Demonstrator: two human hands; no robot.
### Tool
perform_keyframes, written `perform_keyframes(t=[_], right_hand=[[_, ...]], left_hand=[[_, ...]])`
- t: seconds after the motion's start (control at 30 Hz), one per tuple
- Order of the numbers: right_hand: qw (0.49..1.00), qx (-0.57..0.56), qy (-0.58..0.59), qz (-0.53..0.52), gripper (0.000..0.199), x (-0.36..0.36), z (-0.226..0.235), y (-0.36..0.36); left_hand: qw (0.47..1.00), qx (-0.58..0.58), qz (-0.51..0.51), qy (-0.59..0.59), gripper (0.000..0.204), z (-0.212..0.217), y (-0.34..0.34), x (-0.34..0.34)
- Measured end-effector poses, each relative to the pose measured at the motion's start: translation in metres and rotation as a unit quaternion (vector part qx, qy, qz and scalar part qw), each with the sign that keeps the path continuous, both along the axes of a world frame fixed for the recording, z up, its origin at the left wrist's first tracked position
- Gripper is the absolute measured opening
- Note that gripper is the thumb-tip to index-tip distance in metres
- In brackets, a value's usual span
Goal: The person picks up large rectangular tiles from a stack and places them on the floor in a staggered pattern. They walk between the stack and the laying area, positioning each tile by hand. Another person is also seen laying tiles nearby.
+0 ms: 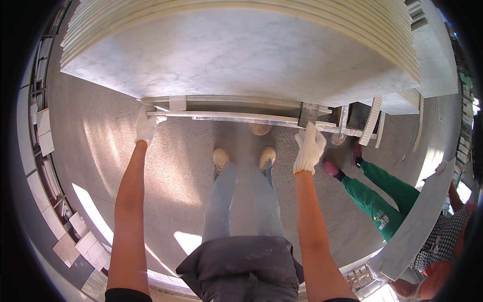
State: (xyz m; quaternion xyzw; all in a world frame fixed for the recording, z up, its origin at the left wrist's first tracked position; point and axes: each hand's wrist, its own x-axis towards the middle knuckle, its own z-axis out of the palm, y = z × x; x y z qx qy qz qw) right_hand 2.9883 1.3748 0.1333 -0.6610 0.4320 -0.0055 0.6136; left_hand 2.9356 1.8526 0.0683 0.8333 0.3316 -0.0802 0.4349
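My left hand point(145, 126), in a white glove, is closed round the left end of a long pale strip point(231, 117). The strip runs across below the front face of a stack of marble slabs point(241, 55), white with grey veins. My right hand point(309, 148), also gloved in white, has its fingers drawn together at the strip's right part. Its fingertips meet the lower end of a small grey block point(308, 115). Whatever lies inside those fingers is hidden. A small white block point(177, 103) sits between the strip and the stack, near my left hand.
At the right, a co-worker in green trousers point(382, 201) holds a long pale slab point(417, 226). Ribbed straps point(372, 121) hang by the stack's right end. More slabs point(435, 50) lean behind it. Stacked tiles point(44, 132) line the far left. My shoes point(220, 158) stand on the grey floor point(176, 176).
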Motion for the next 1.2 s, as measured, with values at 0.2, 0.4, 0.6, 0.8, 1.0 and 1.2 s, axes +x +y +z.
perform_keyframes(t=[0.2, 0.4, 0.6, 0.8, 1.0, 1.2], right_hand=[[0.943, 0.178, 0.04, 0.278, 0.036, -0.01, 0.052, 0.066], [0.826, 0.268, 0.057, 0.493, 0.053, 0.023, 0.039, 0.205], [0.81, 0.436, 0.116, 0.375, 0.047, 0.045, 0.014, 0.244], [0.83, 0.487, 0.128, 0.239, 0.038, 0.036, 0.006, 0.249], [0.798, 0.539, 0.102, 0.248, 0.057, 0.032, 0.024, 0.243], [0.783, 0.516, 0.066, 0.341, 0.07, -0.012, 0.047, 0.18]], left_hand=[[1.0, 0.008, 0.008, 0.012, 0.063, 0.018, -0.011, 0.001], [0.999, 0.017, 0.014, 0.04, 0.058, 0.012, -0.005, 0.003], [1.0, 0.025, 0.01, 0.009, 0.05, 0.001, -0.001, -0.001], [0.999, 0.039, 0.007, 0.016, 0.054, 0.014, -0.01, 0.005], [0.992, 0.107, 0.04, 0.05, 0.07, 0.018, -0.021, 0.015], [0.97, -0.024, 0.241, 0.034, 0.071, -0.004, -0.031, 0.005]])
